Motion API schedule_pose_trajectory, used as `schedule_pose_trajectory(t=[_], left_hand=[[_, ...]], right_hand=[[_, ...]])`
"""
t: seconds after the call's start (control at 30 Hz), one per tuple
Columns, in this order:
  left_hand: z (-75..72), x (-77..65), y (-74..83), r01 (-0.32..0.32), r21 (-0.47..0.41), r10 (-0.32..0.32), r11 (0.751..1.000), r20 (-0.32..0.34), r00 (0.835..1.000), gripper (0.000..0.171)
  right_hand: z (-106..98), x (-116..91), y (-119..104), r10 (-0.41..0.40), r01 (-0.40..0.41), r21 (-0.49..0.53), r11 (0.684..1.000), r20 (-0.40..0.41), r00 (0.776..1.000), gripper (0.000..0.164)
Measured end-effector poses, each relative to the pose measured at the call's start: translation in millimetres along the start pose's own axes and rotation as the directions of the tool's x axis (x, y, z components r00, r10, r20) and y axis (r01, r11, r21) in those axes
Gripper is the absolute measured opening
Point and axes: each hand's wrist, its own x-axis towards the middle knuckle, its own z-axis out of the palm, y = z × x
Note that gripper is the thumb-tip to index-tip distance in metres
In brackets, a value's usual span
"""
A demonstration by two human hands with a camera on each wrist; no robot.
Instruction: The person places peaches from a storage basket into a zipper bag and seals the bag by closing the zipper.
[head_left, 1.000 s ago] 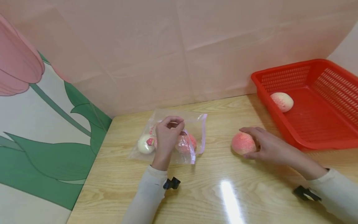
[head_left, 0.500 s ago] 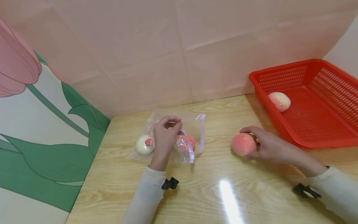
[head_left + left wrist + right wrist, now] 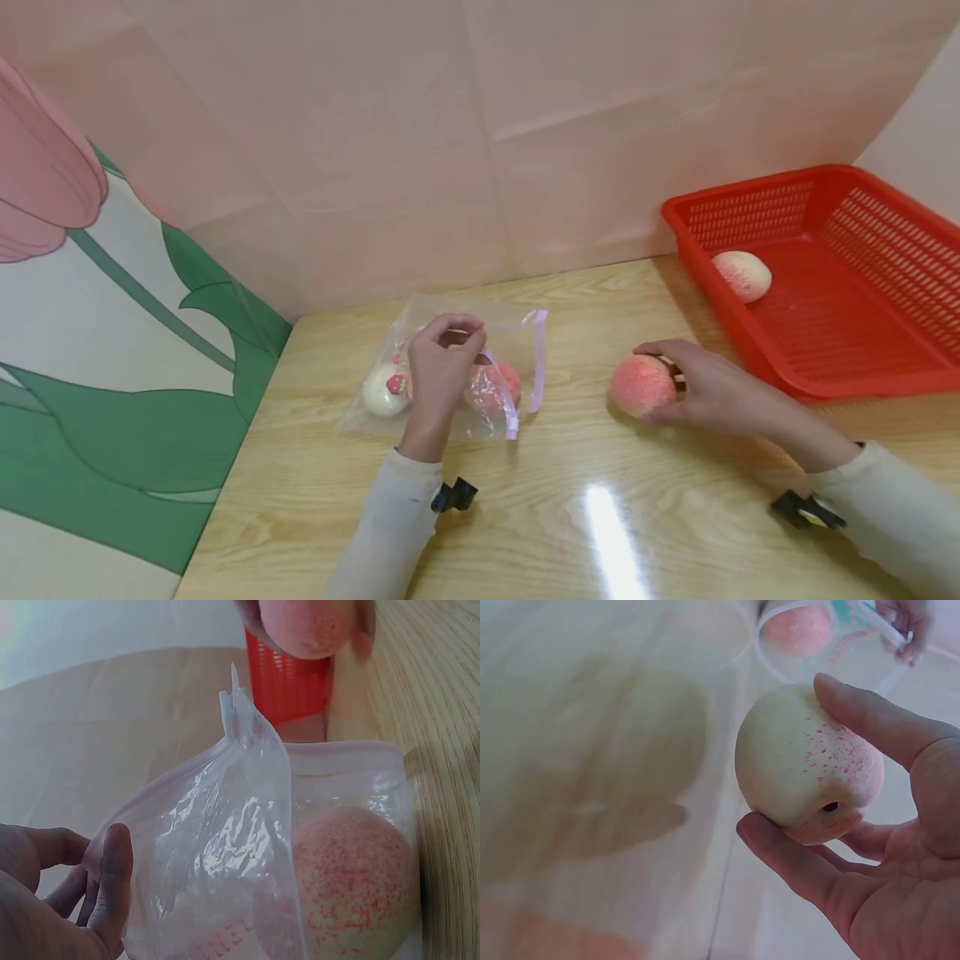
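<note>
A clear zip bag (image 3: 528, 350) with a lilac slider strip lies on the table, its mouth spread toward the right. My left hand (image 3: 442, 367) pinches the upper edge of that mouth between thumb and fingers. Inside the bag sit a pink peach (image 3: 352, 885) and, farther left, a whitish round one (image 3: 384, 392); part of the contents is behind my left hand. Right of the bag, my right hand (image 3: 708, 390) grips another pink peach (image 3: 642, 386). In the right wrist view this peach (image 3: 802, 765) shows its pale side and a small dark hole, thumb and fingers around it.
A red plastic basket (image 3: 847, 387) with slotted walls stands at the right, and a pale peach (image 3: 742, 276) lies in it near the left wall. A pinkish covering (image 3: 390, 167) rises behind the wooden table (image 3: 525, 517). Tulip artwork (image 3: 150, 433) borders the left side.
My right hand has shifted slightly left with the peach, away from the basket. The left hand keeps its pinch on the bag's edge. The whole head view has drifted a little.
</note>
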Motion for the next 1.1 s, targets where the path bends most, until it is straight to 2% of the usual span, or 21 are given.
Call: schedule_pose_trajectory(t=[0.27, 0.47, 0.77, 0.93, 1.1], left_hand=[[-1.1, -0.3, -1.2, 0.009, 0.009, -0.009, 1.0, 0.009, 1.0, 0.012], [1.9, 0.2, -1.7, 0.045, 0.015, -0.045, 0.999, 0.018, 0.999, 0.014], [3.8, 0.8, 0.2, 0.029, 0.014, -0.029, 0.999, 0.017, 0.999, 0.013], [2.8, 1.1, 0.1, 0.012, 0.003, -0.012, 1.0, 0.018, 1.0, 0.012], [1.6, 1.0, -1.4, 0.015, -0.005, -0.015, 1.0, 0.013, 1.0, 0.012]], right_hand=[[8, 18, -29, -0.009, 0.009, 0.1, 0.995, -0.007, 1.0, 0.084], [24, 27, -48, -0.038, 0.039, 0.067, 0.997, -0.01, 0.999, 0.081], [44, 35, -61, -0.078, 0.078, 0.005, 0.997, -0.027, 0.997, 0.082], [48, 41, -66, -0.05, 0.051, 0.021, 0.998, -0.041, 0.998, 0.083], [50, 47, -72, -0.006, 0.01, 0.082, 0.997, -0.04, 0.999, 0.085]])
